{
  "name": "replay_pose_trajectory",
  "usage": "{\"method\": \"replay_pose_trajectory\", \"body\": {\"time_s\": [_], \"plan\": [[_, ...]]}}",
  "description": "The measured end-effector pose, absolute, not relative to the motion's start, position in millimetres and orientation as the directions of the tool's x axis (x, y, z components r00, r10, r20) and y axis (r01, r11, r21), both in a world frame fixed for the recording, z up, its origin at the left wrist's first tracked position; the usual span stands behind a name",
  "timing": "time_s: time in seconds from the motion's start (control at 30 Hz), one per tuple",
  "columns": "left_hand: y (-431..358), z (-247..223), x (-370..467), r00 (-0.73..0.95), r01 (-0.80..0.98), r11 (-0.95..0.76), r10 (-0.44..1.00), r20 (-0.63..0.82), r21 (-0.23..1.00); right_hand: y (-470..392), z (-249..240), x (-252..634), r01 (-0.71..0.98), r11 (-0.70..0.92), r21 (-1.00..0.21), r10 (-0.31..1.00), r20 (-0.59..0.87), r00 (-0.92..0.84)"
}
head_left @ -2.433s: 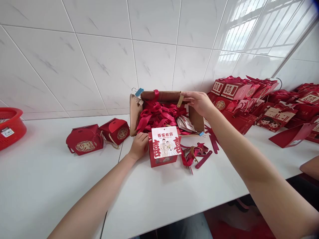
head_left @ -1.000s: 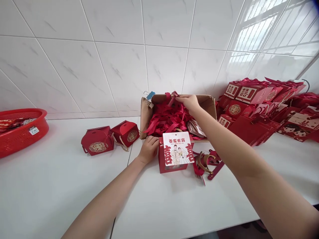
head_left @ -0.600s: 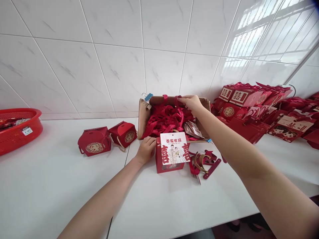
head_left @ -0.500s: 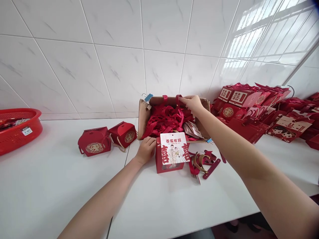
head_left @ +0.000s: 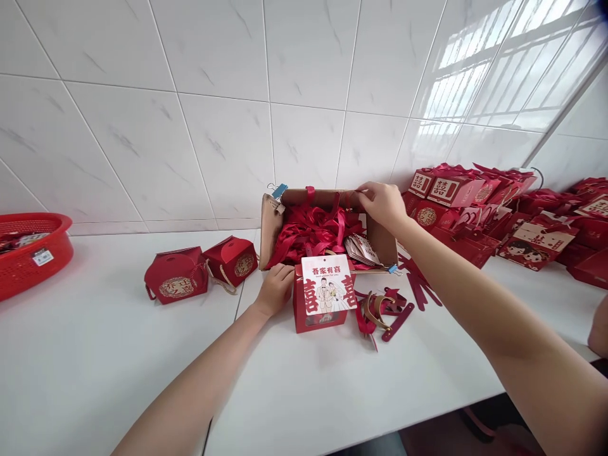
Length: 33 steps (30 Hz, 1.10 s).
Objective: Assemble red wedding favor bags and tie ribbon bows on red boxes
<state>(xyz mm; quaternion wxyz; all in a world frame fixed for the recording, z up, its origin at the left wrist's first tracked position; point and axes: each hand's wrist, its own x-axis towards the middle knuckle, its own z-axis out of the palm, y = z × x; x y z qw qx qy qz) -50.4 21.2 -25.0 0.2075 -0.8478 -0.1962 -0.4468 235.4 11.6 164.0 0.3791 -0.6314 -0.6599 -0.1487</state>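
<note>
A red gift box (head_left: 319, 323) stands on the white table, fronted by a white card (head_left: 330, 285) with a printed couple and red characters. My left hand (head_left: 275, 288) is against its left side, fingers curled at the back corner and partly hidden. Behind it, a cardboard box (head_left: 268, 231) holds a heap of red ribbons (head_left: 308, 234) and a stack of cards (head_left: 361, 249). My right hand (head_left: 384, 204) is at that box's back rim, fingers pinched together; what they hold is too small to make out.
Two red boxes with rope handles (head_left: 178, 275) sit left, beyond them a red plastic basket (head_left: 57, 247). Straps and ribbons (head_left: 382, 310) lie right of the gift box. Many red boxes (head_left: 456, 190) are piled right. Part of another person (head_left: 599, 326) shows at the right edge.
My right hand has moved slightly along the box's back rim, and the ribbon loop seen at its fingers no longer stands up there. My left hand stays put. The view has shifted slightly.
</note>
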Motion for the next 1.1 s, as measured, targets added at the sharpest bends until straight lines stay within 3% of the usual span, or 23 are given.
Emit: {"method": "replay_pose_trajectory", "body": {"time_s": [0.1,0.17,0.37,0.47,0.63,0.7,0.83,0.9,0.97,1.1], "plan": [[21.8,-24.5,-50.5,0.522,0.523,-0.832,0.143,0.841,-0.183,-21.2,153.5,254.4,0.891,0.168,-0.422,0.677,0.706,0.206],[22.6,-24.4,-50.7,0.524,0.521,-0.834,0.142,0.84,-0.184,-50.5,139.7,270.6,0.852,0.158,-0.499,0.721,0.648,0.246],[26.1,-25.9,-50.7,0.524,0.515,-0.84,0.148,0.839,-0.173,-130.8,74.4,313.8,0.764,0.032,-0.644,0.976,0.185,0.116],[26.4,-26.4,-50.1,0.519,0.522,-0.836,0.154,0.841,-0.169,-144.4,41.3,319.2,0.819,0.02,-0.573,0.998,0.055,0.013],[25.5,-27.4,-49.5,0.517,0.533,-0.827,0.153,0.842,-0.177,-135.5,41.4,302.1,0.946,-0.054,-0.32,0.992,0.09,0.087],[25.5,-28.1,-49.6,0.516,0.536,-0.825,0.154,0.842,-0.177,-124.3,65.9,286.4,0.955,-0.069,-0.287,0.977,0.173,0.123],[25.4,-28.5,-49.8,0.519,0.534,-0.827,0.159,0.84,-0.174,-77.4,120.4,237.3,0.902,0.248,-0.353,0.856,0.516,-0.033],[24.7,-27.7,-49.9,0.523,0.528,-0.831,0.154,0.839,-0.176,-42.3,135.7,208.7,0.876,0.352,-0.33,0.8,0.592,-0.098],[23.5,-26.4,-49.9,0.526,0.52,-0.835,0.147,0.838,-0.18,-6.8,141.2,184.7,0.895,0.353,-0.272,0.828,0.537,-0.163],[21.0,-24.2,-49.6,0.528,0.516,-0.837,0.141,0.837,-0.184,40.7,136.5,166.0,0.989,0.119,-0.089,0.941,0.327,-0.084]]}}
